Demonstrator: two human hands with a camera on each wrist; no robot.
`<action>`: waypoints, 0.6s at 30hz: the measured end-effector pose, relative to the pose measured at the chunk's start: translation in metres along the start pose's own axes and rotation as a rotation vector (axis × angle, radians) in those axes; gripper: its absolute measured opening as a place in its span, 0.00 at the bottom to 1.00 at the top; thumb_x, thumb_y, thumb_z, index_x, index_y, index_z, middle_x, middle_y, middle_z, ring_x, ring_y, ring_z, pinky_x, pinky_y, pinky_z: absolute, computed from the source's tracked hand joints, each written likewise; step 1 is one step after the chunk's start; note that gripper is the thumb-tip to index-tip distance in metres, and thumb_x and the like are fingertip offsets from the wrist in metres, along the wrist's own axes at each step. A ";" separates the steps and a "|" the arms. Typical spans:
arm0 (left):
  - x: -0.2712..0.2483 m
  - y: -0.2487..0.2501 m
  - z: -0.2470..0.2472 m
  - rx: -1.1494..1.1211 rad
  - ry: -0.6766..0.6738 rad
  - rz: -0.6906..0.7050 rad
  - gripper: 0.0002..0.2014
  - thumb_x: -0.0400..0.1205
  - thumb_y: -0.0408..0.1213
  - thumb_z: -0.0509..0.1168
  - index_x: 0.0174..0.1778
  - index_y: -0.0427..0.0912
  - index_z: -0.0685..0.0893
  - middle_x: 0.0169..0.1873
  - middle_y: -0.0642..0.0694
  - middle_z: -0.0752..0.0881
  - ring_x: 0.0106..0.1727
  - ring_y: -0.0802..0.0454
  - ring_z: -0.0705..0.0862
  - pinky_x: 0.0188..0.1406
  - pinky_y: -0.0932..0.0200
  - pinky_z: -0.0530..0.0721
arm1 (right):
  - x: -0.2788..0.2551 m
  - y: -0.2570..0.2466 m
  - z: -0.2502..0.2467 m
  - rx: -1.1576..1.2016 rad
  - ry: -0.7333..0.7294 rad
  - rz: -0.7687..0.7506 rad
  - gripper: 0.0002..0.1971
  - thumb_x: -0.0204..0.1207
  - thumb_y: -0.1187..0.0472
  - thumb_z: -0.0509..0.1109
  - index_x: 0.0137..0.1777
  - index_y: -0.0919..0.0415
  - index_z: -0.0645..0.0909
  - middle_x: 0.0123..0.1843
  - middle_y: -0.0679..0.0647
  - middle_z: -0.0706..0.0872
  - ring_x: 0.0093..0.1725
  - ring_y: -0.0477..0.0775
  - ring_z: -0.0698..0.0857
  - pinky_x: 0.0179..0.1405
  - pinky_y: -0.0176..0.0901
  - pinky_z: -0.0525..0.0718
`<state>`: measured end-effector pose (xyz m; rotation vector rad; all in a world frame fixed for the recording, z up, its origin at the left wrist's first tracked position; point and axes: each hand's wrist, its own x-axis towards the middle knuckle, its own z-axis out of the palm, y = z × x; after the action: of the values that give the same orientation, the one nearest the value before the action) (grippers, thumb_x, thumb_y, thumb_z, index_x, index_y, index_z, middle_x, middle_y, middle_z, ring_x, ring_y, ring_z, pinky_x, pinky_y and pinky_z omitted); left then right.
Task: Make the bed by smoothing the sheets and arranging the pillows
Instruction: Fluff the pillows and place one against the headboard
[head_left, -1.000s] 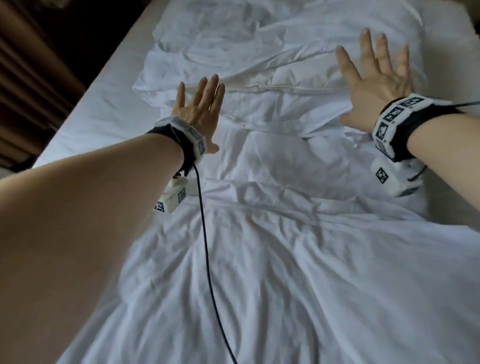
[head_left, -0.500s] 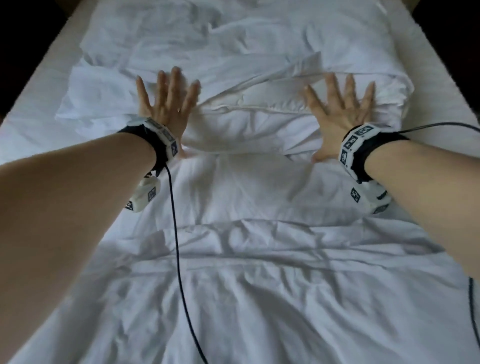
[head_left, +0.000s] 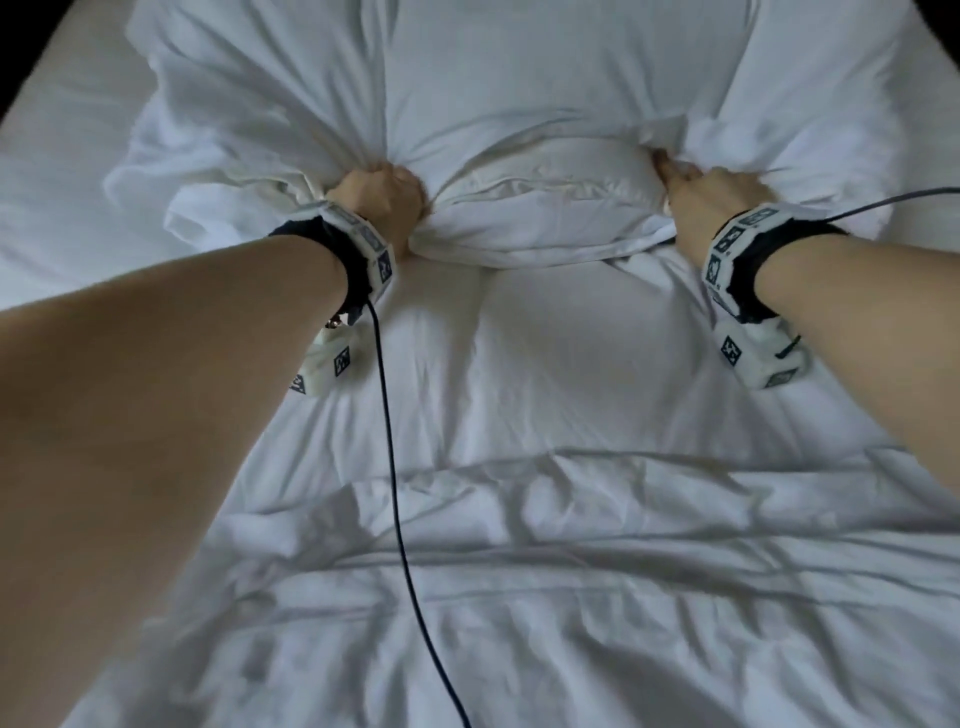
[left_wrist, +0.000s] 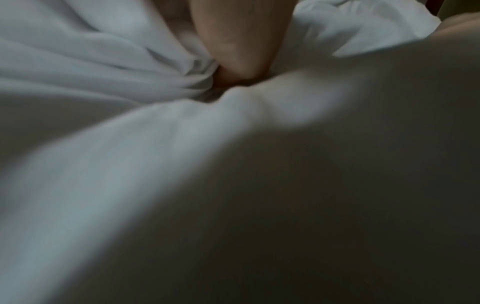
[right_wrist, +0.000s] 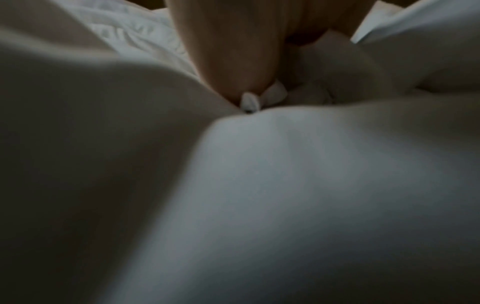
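A white duvet (head_left: 545, 218) lies folded back in a thick bunched roll across the middle of the bed. My left hand (head_left: 382, 200) grips a fistful of that fold on its left side, and the cloth gathers into tight creases around the fist. My right hand (head_left: 701, 189) grips the fold on its right side, fingers buried in the fabric. In the left wrist view my thumb (left_wrist: 241, 51) presses into bunched white cloth (left_wrist: 116, 67). The right wrist view shows my thumb (right_wrist: 228, 61) pinching a small tuft of fabric (right_wrist: 259, 98). No pillow can be told apart from the bedding.
A wrinkled white sheet (head_left: 571, 571) covers the near half of the bed. The bare mattress sheet (head_left: 62, 171) shows at the far left. A black cable (head_left: 395, 493) runs from my left wrist band down across the sheet. Dark floor lies beyond both bed edges.
Both hands were flat and spread on the bedding; now each has curled and gripped the folded duvet edge. The view has moved closer over the fold.
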<state>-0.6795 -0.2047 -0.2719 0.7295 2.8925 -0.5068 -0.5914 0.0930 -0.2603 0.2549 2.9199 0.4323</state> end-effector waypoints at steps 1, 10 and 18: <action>-0.001 0.001 -0.001 0.013 -0.022 0.011 0.19 0.87 0.31 0.51 0.73 0.27 0.68 0.67 0.30 0.78 0.63 0.28 0.81 0.56 0.34 0.83 | 0.000 -0.002 0.000 -0.010 -0.025 0.002 0.31 0.79 0.71 0.60 0.82 0.60 0.59 0.63 0.71 0.81 0.58 0.74 0.83 0.51 0.61 0.82; -0.059 -0.008 -0.095 0.080 -0.062 0.045 0.13 0.84 0.34 0.59 0.62 0.33 0.75 0.49 0.30 0.82 0.49 0.31 0.83 0.37 0.48 0.77 | -0.043 0.036 -0.071 -0.081 -0.051 -0.127 0.08 0.76 0.61 0.68 0.52 0.64 0.83 0.49 0.68 0.84 0.47 0.68 0.85 0.38 0.48 0.78; -0.117 -0.008 -0.144 0.055 -0.006 0.082 0.11 0.80 0.27 0.58 0.59 0.33 0.74 0.47 0.28 0.83 0.45 0.29 0.83 0.37 0.45 0.77 | -0.112 0.086 -0.122 -0.072 0.069 -0.170 0.05 0.67 0.67 0.71 0.40 0.62 0.77 0.41 0.70 0.83 0.41 0.70 0.83 0.36 0.53 0.79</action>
<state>-0.5851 -0.2127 -0.1123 0.8489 2.8397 -0.5797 -0.4953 0.1193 -0.1032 -0.0190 2.9538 0.5277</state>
